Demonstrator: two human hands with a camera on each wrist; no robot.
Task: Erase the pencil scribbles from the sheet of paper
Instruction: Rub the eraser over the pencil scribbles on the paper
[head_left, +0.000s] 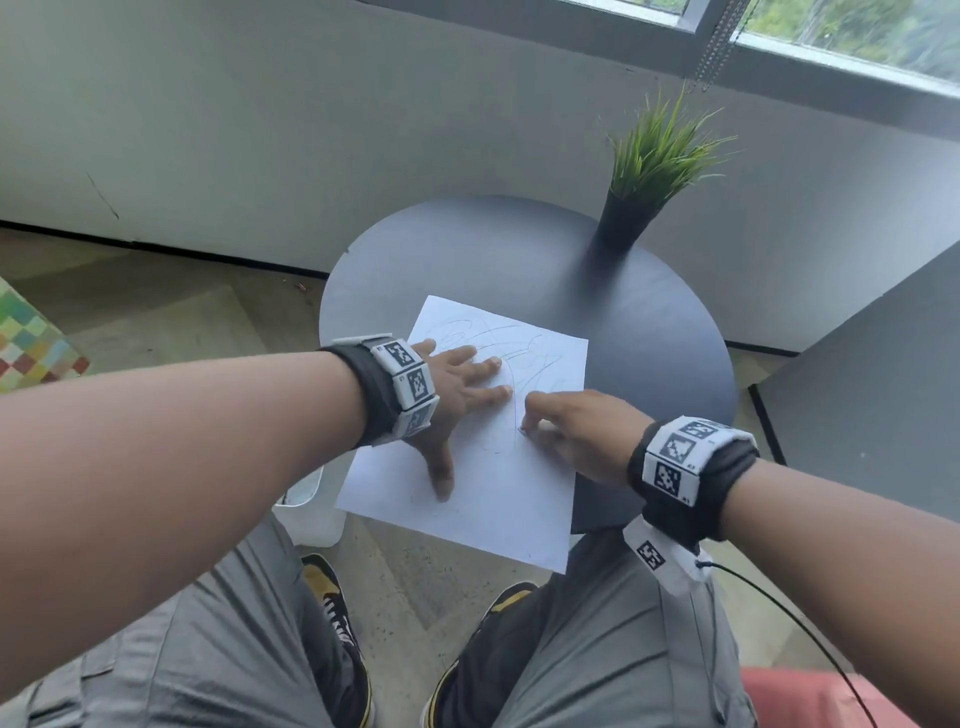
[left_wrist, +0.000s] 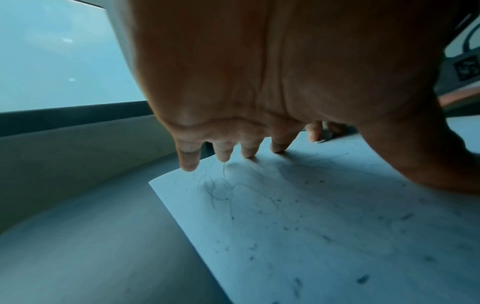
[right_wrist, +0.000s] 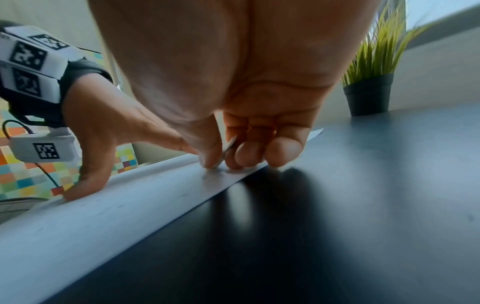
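White and rectangular, the sheet of paper (head_left: 483, 483) lies on a round dark grey table (head_left: 649, 332), toward its 7 o'clock side, with the near corner hanging past the table edge over the person's grey-trousered knees (head_left: 597, 649). Faint grey pencil scribbles (head_left: 498, 348) loop across the half of the sheet at 12 o'clock; the half toward 6 o'clock looks mostly bare from the head view, though the left wrist view shows small dark specks (left_wrist: 362, 278) scattered over it. The left hand (head_left: 457, 395) lies flat on the sheet at its 9 o'clock side, fingers straight and spread with their tips pressing on the scribbled part, thumb stretched out toward 6 o'clock; it grasps nothing. The right hand (head_left: 576, 431) comes in from 3 o'clock, its fingers curled in and bunched, thumb and forefinger tips down on the paper near the sheet's middle, just beside the left hand's forefinger. In the right wrist view a thin pale sliver (right_wrist: 230, 145) shows between the thumb and the fingers, pinched there; what it is cannot be told. A green spiky artificial plant in a black pot (head_left: 631, 213) stands on the table at 12 o'clock, well apart from the sheet. Both wrists carry black bands (head_left: 691, 483) with white blocks printed in black-and-white square codes.
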